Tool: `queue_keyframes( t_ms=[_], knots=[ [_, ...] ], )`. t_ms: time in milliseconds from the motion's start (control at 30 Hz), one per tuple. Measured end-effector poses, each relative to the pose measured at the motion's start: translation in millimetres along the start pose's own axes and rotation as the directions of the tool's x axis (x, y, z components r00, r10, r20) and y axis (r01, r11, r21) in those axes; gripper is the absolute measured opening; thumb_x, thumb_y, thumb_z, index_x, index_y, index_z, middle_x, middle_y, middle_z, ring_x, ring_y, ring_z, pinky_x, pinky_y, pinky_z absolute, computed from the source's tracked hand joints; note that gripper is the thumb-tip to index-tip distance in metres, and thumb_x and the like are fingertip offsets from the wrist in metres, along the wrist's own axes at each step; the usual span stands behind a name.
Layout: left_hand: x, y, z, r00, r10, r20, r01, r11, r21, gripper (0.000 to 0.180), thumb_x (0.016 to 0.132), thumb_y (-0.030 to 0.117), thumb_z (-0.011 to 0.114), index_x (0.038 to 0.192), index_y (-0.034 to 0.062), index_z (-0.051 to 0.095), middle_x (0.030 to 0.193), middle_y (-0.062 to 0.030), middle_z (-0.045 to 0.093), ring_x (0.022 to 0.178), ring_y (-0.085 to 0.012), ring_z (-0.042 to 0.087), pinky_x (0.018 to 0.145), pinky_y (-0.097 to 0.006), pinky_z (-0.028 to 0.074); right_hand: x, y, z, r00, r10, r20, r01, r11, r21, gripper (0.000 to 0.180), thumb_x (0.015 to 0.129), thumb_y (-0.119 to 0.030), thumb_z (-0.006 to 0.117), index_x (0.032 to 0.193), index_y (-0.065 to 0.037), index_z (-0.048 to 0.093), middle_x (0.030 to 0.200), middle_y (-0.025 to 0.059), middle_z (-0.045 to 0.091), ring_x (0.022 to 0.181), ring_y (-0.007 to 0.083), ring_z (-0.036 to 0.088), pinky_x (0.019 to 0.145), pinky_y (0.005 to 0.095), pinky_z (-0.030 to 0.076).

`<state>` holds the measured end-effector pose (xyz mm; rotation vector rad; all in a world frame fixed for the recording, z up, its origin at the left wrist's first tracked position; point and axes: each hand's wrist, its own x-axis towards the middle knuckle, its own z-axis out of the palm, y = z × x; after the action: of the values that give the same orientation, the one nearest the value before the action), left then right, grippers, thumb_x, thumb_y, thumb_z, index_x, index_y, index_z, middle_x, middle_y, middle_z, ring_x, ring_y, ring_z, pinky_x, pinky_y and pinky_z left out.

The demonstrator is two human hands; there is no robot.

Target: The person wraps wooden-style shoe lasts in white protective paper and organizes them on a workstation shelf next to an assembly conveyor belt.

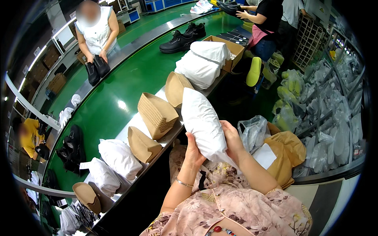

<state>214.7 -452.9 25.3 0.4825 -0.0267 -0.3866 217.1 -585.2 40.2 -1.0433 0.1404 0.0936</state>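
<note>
A long bundle wrapped in white paper (202, 122) is held up in front of my chest, tilted, its upper end leaning over the bench edge. Along its lower left side, my left hand (193, 151) has its thumb pointing up. My right hand (232, 138) wraps the opposite side. What lies inside the paper is hidden. Just left of the bundle, nested brown cardboard forms (156, 115) stand on the bench, with another stack (177, 88) behind them and a smaller one (142, 144) nearer to me.
Two white wrapped bundles (118, 157) rest at the left, near more cardboard forms (87, 196). Further white bundles (201, 65) lie by a carton (235, 51). Black shoes (183, 38) sit on the green conveyor (118, 94). Co-workers stand beyond. Bagged insoles fill a rack (338, 114) at right.
</note>
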Motion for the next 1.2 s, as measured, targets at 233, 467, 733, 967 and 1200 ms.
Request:
queue_keyframes(
  t_ms=[233, 467, 733, 967, 1200],
  knots=[
    [9.8, -10.2, -10.3, 0.958, 0.244, -0.151, -0.18, 0.922, 0.343, 0.076, 0.085, 0.057, 0.05, 0.134, 0.0001, 0.033, 0.13, -0.0129, 0.047, 0.118, -0.0259, 0.047, 0.097, -0.039, 0.041, -2.1, 10.6, -2.8, 0.99, -0.13, -0.053, 0.124, 0.987, -0.107, 0.031, 0.096, -0.027, 0.045, 0.109, 0.0, 0.053, 0.098, 0.0022, 0.059, 0.092, 0.0095, 0.053, 0.081, 0.0221, 0.043],
    [5.0, 3.3, 4.0, 1.0, -0.009, -0.006, 0.01, 0.996, 0.091, 0.098, 0.076, 0.071, 0.046, 0.135, -0.0041, 0.028, 0.133, -0.0206, 0.041, 0.121, -0.0291, 0.044, 0.102, -0.04, 0.036, -4.8, -0.7, 8.6, 0.97, 0.171, 0.175, -0.223, 0.912, 0.344, 0.034, 0.096, -0.03, 0.044, 0.112, -0.002, 0.053, 0.106, 0.0043, 0.06, 0.094, 0.0136, 0.058, 0.083, 0.0276, 0.047],
    [4.2, 24.2, -3.5, 0.974, -0.041, 0.222, 0.001, 0.984, 0.178, 0.086, 0.07, 0.042, 0.066, 0.131, -0.0079, 0.032, 0.127, -0.0218, 0.046, 0.116, -0.0303, 0.049, 0.099, -0.038, 0.039, 5.9, 0.4, 2.1, 0.854, 0.507, 0.115, -0.518, 0.851, 0.09, 0.042, 0.092, -0.041, 0.049, 0.114, -0.005, 0.054, 0.105, 0.0046, 0.06, 0.094, 0.0131, 0.058, 0.08, 0.027, 0.048],
    [-1.3, 25.0, 8.3, 0.994, 0.108, -0.005, -0.105, 0.973, 0.203, 0.072, 0.076, 0.04, 0.06, 0.126, -0.006, 0.038, 0.12, -0.0187, 0.052, 0.11, -0.0283, 0.053, 0.096, -0.038, 0.042, 12.0, 0.1, -17.0, 0.997, -0.075, -0.017, 0.066, 0.944, -0.324, 0.05, 0.089, -0.053, 0.047, 0.098, -0.004, 0.046, 0.087, 0.0055, 0.055, 0.081, 0.0127, 0.054, 0.072, 0.0254, 0.046],
    [16.9, 29.4, 18.2, 0.971, 0.22, -0.092, -0.187, 0.941, 0.281, 0.059, 0.084, 0.043, 0.052, 0.123, -0.0006, 0.043, 0.116, -0.0138, 0.055, 0.106, -0.0248, 0.056, 0.095, -0.036, 0.042, -27.1, -41.4, 1.1, 0.944, 0.027, 0.328, 0.118, 0.903, -0.413, 0.068, 0.076, -0.009, 0.069, 0.131, -0.001, 0.029, 0.113, 0.0103, 0.051, 0.107, 0.0159, 0.049, 0.093, 0.0284, 0.038]
  ],
)
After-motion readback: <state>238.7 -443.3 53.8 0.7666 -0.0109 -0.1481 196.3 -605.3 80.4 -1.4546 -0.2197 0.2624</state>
